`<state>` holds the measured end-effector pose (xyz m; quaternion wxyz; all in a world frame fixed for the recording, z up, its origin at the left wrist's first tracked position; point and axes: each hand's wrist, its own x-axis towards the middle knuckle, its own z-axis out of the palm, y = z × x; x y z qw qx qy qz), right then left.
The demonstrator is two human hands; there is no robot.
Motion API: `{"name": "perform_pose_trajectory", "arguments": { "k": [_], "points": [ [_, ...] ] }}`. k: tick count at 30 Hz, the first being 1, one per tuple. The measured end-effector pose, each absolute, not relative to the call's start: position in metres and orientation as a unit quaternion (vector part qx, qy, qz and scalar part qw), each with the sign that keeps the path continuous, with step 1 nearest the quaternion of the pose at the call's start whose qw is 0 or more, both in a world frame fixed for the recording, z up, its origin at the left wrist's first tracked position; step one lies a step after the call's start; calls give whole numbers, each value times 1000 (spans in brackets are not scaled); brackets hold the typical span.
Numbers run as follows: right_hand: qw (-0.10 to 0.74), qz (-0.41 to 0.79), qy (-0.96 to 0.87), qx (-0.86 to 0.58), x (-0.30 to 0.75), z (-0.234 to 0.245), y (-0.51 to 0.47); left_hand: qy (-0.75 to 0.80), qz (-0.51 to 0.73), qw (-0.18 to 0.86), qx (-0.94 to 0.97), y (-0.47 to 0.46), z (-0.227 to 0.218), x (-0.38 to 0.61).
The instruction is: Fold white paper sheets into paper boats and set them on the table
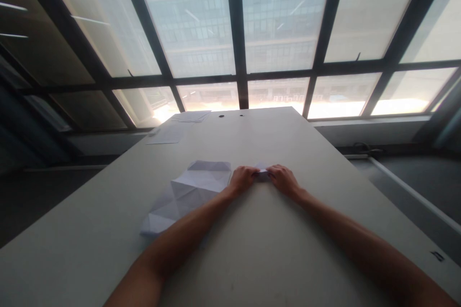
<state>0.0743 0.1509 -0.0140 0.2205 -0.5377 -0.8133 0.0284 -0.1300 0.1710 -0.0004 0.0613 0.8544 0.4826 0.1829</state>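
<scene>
Both my hands meet near the middle of a long white table [273, 249]. My left hand [243, 177] and my right hand [283, 176] have their fingers curled and pressed down on a small folded piece of white paper [262, 169] that shows between them. Most of that piece is hidden under the fingers. Just left of my left hand lies a larger creased sheet of white paper [187, 194], unfolded, with a grid of fold lines; my left forearm crosses over its near corner.
Flat paper sheets [180, 127] lie at the table's far left end, near two small dark holes [230, 116] in the top. A wall of dark-framed windows [237, 57] stands beyond the table. Floor drops away on both sides.
</scene>
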Motion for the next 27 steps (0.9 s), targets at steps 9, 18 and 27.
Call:
{"name": "perform_pose_trajectory", "arguments": {
  "k": [9,18,27],
  "points": [
    [275,-24,-800,-533,76,-10,149,416,263,-25,870,172,-2,-131],
    [147,22,-834,-531,72,-26,153,414,119,10,902,176,-17,-132],
    [131,73,-849,-507,68,-36,157,388,91,76,914,176,-26,-128]
  ]
}}
